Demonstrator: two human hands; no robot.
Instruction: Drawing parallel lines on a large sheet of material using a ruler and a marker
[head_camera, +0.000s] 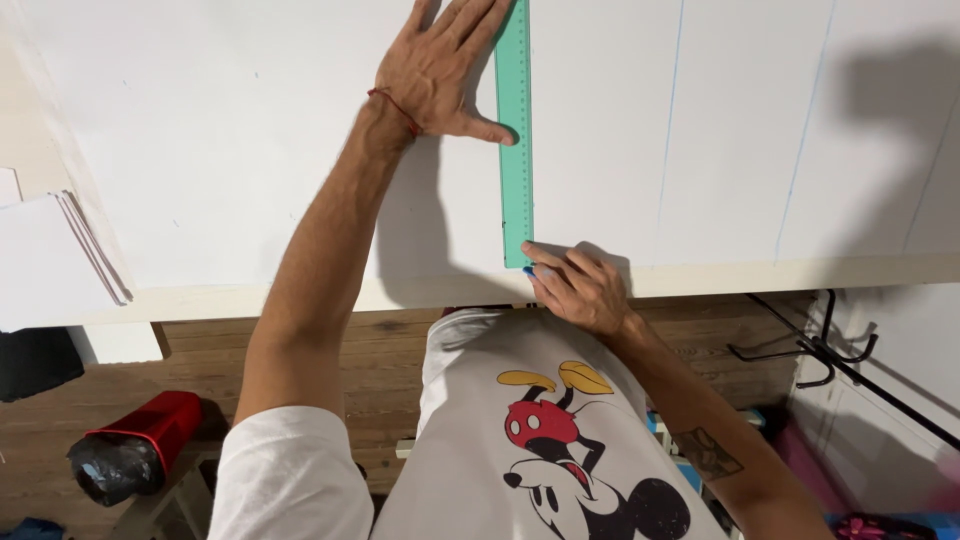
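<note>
Nearest the camera, a white printed T-shirt (545, 430) fills the lower middle, and down on the wooden floor at far left stands a red bin lined with a black bag (130, 455), with a stack of white paper sheets (50, 260) above it. Moving right, the left hand (440, 65) lies flat with fingers spread wide on a large white board (230, 150), gripping nothing, its thumb tip pressing on a long flat mint-green plastic ruler (515, 130) that runs just right of the fingers. Further right, the right hand (578, 288) pinches a small blue pen (529, 270) with curled fingers at the ruler's near end; faint blue lines (668, 120) lie beyond.
</note>
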